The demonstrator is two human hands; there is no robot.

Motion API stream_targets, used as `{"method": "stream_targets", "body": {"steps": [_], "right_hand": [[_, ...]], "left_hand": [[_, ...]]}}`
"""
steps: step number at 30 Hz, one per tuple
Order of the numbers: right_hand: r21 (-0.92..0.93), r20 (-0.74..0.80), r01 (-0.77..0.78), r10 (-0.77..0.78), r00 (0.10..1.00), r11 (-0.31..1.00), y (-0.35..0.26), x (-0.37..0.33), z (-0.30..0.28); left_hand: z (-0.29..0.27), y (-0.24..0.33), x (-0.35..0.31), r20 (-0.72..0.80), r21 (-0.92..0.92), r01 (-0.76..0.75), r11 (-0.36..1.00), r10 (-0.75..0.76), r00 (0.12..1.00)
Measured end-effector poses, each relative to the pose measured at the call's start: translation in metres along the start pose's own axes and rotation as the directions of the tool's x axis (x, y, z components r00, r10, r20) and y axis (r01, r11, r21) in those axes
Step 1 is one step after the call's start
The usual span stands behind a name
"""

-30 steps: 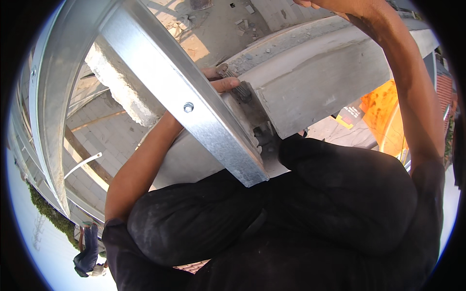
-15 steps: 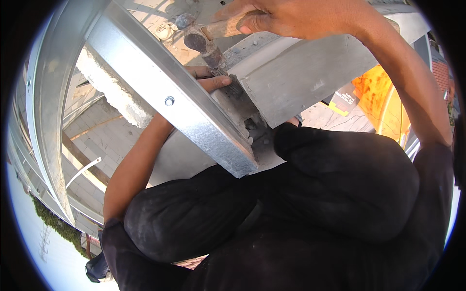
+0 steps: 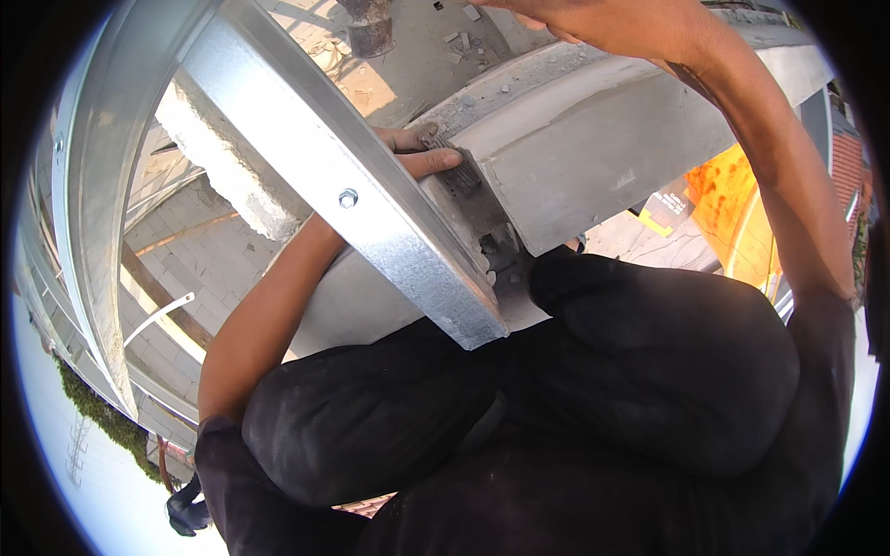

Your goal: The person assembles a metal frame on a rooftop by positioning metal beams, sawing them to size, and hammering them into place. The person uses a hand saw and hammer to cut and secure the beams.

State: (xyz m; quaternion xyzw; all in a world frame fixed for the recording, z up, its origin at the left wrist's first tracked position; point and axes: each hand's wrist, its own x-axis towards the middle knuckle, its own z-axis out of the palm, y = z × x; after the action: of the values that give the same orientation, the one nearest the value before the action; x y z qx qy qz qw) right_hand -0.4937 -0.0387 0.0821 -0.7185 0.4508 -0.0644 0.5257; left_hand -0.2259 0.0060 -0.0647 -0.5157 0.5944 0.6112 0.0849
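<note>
Left hand (image 3: 429, 164) gripping ridged rod (image 3: 467, 173) by concrete edge (image 3: 510, 207), right hand (image 3: 579, 20) apart, grip unclear

A short, dark ribbed bar (image 3: 466, 173) stands a little above and right of the middle of the frame, held aslant, its worn, blunt brownish end to the upper left and its body running down and right. Fine parallel ridges mark its length; part of it is covered, and its lower tip is hard to make out in shadow. It points into a rough, broken concrete gap (image 3: 483, 215), grey and dusty, with loose chips lower down. Near the top edge, left of centre, hangs a brown, scuffed hammer head (image 3: 368, 26), its flared face downward, apart from the bar.
</note>
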Motion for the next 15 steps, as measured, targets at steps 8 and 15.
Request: {"method": "stream_targets", "body": {"steps": [8, 15], "right_hand": [[-0.037, 0.074, -0.133, 0.135, 0.988, 0.990, 0.032, 0.025, 0.010], [0.066, -0.175, -0.258, 0.266, 0.948, 0.964, -0.017, -0.010, 0.002]], "left_hand": [[-0.003, -0.007, 0.000, -0.008, -0.257, 0.203, 0.945, -0.212, 0.977], [-0.014, 0.035, -0.015, 0.041, 0.194, 0.018, 0.981, -0.026, 0.999]]}}
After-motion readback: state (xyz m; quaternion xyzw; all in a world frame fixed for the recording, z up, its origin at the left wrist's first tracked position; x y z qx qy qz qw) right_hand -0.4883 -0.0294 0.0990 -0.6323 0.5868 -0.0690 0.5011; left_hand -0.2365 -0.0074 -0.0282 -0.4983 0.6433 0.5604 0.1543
